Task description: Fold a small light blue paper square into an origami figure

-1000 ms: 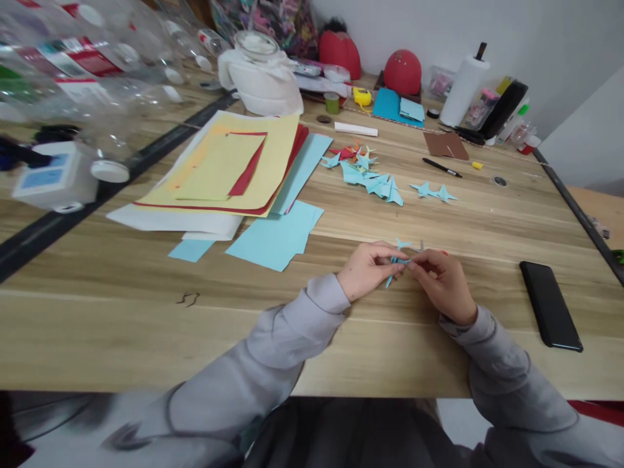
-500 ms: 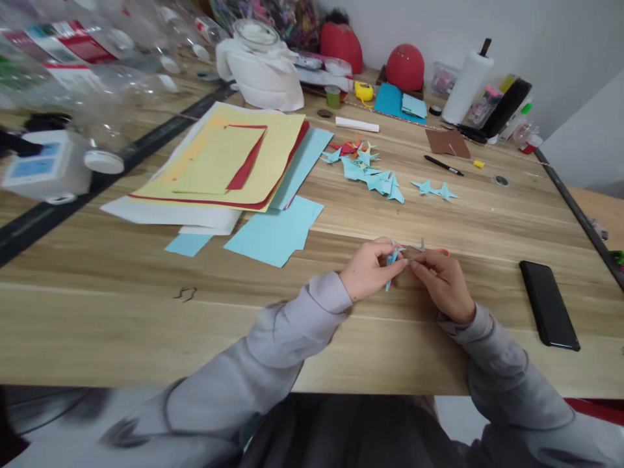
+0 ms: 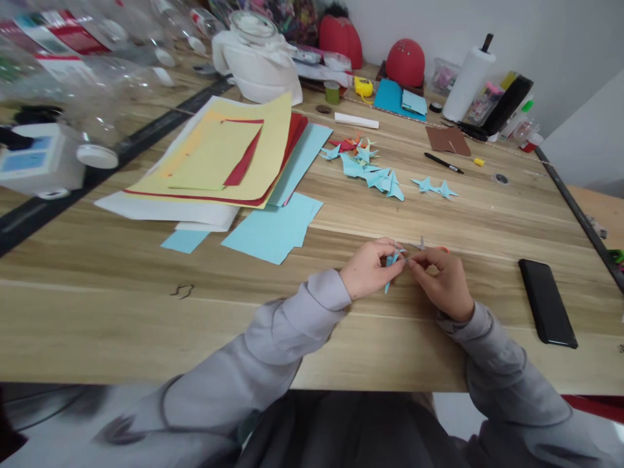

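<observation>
A small light-blue origami crane (image 3: 390, 260) is held between the thumb and fingers of my left hand (image 3: 366, 270), which hides part of it. My right hand (image 3: 442, 281) is closed in a pinch at the crane's right side, on what looks like a thin point of the paper. Just behind my fingers lie scissors (image 3: 420, 244) with an orange handle, partly covered by my right hand. Farther back on the table rest a cluster of folded paper cranes (image 3: 383, 179), mostly light blue, and two more blue cranes (image 3: 427, 185) to their right.
Left of my hands lie light-blue sheets (image 3: 270, 227) and a stack of yellow paper (image 3: 273, 153). A black phone (image 3: 548, 302) lies at right. Behind are a pen (image 3: 443, 163), brown paper (image 3: 448, 140) and a tape measure (image 3: 363, 87). Plastic bottles (image 3: 97, 155) crowd the far left.
My fingertips have shifted very slightly around the crane, with the right hand's pinch a little closer to the left hand. The whole view has also moved a little.
</observation>
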The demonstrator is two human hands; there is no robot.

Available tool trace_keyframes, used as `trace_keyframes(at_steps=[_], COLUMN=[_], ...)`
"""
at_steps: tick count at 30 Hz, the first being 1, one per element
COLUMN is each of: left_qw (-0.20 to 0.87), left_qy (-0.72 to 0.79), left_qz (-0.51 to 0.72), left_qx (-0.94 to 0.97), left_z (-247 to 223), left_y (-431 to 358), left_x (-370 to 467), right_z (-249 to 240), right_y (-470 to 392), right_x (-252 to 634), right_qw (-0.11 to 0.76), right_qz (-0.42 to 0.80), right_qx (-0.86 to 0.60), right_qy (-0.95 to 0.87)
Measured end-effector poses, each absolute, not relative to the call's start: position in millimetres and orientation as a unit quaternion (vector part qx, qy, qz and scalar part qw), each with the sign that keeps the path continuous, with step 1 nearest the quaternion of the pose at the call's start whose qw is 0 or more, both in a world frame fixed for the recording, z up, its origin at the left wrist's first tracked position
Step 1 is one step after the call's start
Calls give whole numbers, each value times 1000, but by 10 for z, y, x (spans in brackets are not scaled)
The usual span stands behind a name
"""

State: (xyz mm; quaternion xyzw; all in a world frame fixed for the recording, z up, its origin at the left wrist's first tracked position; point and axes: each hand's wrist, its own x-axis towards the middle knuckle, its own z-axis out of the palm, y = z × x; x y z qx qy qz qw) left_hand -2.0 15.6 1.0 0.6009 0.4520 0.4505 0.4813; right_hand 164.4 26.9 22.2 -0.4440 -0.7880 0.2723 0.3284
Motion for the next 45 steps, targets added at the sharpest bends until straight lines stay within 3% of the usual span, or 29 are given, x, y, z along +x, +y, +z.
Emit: trace_keyframes(at_steps=[11, 21, 29, 38, 45], left_qw=[448, 472, 463, 453, 439], left_qy=[461, 447, 451, 457, 454], left_qz=[451, 452, 484, 459, 443], left_qx=[619, 611, 590, 612, 636], left_z=[29, 76, 44, 58, 80], left_y=[159, 139, 148, 152, 148], left_x=[-27, -26, -28, -34, -47], right_z=[213, 236, 213, 213, 228], right_y=[266, 326, 331, 285, 285], right_x=[1671, 1654, 1657, 1647, 1661], right_qw=[321, 311, 379, 320, 331], right_qz=[238, 455, 452, 398, 354], right_qx=[-404, -434, -473, -448, -452], right_qy=[-823, -713, -655, -734, -749])
